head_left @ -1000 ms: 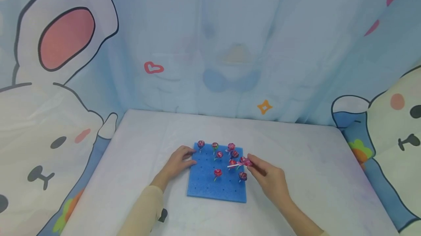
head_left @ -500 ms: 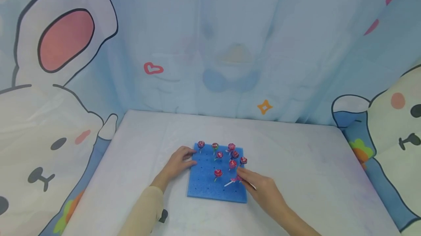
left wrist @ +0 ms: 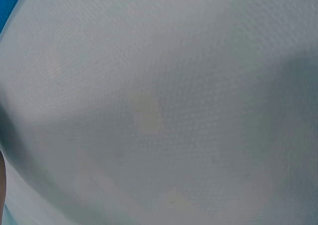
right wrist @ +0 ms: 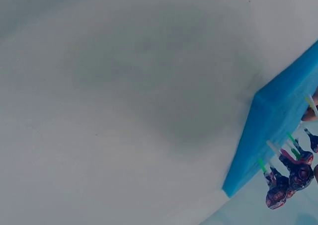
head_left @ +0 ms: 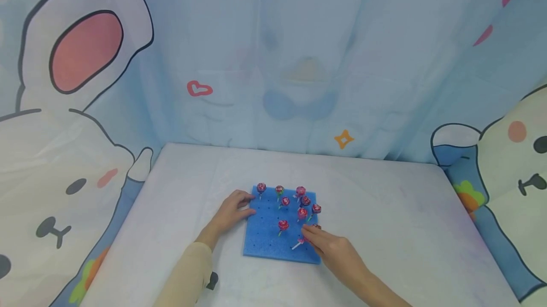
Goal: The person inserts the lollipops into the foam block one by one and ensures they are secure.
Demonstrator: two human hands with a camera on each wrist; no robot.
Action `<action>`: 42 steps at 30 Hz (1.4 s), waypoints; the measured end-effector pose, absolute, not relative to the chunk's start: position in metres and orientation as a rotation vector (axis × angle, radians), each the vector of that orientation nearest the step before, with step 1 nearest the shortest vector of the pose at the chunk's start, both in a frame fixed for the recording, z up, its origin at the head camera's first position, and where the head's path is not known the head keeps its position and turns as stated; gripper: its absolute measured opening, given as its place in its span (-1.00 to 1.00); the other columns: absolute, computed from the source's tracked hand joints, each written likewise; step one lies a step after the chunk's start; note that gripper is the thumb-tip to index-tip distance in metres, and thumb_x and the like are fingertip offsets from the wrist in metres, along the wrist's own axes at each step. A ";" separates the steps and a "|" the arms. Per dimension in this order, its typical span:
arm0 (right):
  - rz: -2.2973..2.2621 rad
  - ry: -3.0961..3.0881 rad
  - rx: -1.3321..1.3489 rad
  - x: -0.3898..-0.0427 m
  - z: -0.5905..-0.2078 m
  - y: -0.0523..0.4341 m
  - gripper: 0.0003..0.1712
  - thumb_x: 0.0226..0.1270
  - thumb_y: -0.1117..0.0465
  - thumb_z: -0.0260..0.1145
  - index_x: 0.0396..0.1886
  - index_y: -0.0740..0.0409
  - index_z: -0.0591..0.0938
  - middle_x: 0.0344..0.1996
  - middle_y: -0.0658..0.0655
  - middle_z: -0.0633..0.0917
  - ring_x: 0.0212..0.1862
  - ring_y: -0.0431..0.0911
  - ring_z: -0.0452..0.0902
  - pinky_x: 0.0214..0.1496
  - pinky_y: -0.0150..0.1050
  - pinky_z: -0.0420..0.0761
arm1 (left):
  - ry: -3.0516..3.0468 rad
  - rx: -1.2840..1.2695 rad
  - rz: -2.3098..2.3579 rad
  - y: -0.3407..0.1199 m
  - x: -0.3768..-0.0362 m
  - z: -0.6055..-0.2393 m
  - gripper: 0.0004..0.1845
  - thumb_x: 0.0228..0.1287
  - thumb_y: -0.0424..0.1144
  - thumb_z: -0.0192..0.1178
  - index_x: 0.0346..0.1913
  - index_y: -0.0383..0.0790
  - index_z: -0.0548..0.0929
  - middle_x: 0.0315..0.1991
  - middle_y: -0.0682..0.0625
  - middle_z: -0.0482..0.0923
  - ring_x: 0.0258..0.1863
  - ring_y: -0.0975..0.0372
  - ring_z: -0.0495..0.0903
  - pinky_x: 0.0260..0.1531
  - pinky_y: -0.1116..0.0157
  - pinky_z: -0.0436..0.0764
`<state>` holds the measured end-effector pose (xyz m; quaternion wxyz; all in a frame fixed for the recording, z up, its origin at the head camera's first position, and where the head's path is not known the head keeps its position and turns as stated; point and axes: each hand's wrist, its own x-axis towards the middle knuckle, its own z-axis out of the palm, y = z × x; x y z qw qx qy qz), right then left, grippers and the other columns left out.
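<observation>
In the head view a blue foam board [head_left: 267, 245] with small holes lies on the table. Several wrapped lollipops stand in it, among them a red one [head_left: 283, 225] near the middle and another [head_left: 261, 187] at the far left corner. My right hand [head_left: 335, 250], over the board's near right part, pinches a pink-wrapped lollipop [head_left: 301, 240]. Its white stick points down and left, close over the holes; the fingers hide most of its head. At the board's left edge rests my left hand [head_left: 231, 212], thumb and fingers spread against the side.
A white cloth covers the table [head_left: 376, 193]. Behind it hangs a pale blue curtain [head_left: 239, 50] with cartoon prints. One lollipop [head_left: 316, 225] peeks out just behind the right hand. The left wrist view is mostly tablecloth, with a corner of the board [left wrist: 7, 1].
My right hand has moved nearer and to the left over the board with the pink lollipop, its stick now tilted further down. The left hand has stayed in place.
</observation>
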<state>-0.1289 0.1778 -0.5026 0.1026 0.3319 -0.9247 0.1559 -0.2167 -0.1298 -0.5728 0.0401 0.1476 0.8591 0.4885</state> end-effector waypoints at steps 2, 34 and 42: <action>0.433 -2.706 0.993 -0.129 -0.504 0.177 -0.48 0.01 0.39 0.54 0.05 0.17 0.70 0.05 0.08 0.70 0.05 -0.05 0.65 -0.10 -0.30 0.72 | 2.636 0.448 1.493 -0.130 -0.217 -0.572 -0.55 0.26 -0.24 0.34 0.17 -0.30 0.56 0.12 -0.12 0.48 0.19 0.09 0.50 0.23 0.29 0.53; 0.699 -2.720 1.026 -0.127 -0.517 0.156 -0.60 0.13 0.35 0.47 0.02 0.18 0.72 -0.02 0.08 0.73 0.02 -0.08 0.67 -0.07 -0.29 0.72 | 2.637 0.435 1.491 -0.130 -0.218 -0.575 -0.55 0.25 -0.23 0.34 0.18 -0.28 0.56 0.12 -0.10 0.49 0.19 0.11 0.50 0.23 0.33 0.52; 0.879 -2.627 1.040 -0.128 -0.526 0.148 -0.60 0.09 0.41 0.48 -0.02 0.25 0.71 -0.04 0.13 0.73 -0.02 -0.02 0.68 -0.09 -0.28 0.73 | 2.641 0.436 1.499 -0.130 -0.219 -0.576 -0.56 0.26 -0.23 0.34 0.17 -0.27 0.56 0.11 -0.09 0.49 0.19 0.12 0.50 0.23 0.32 0.53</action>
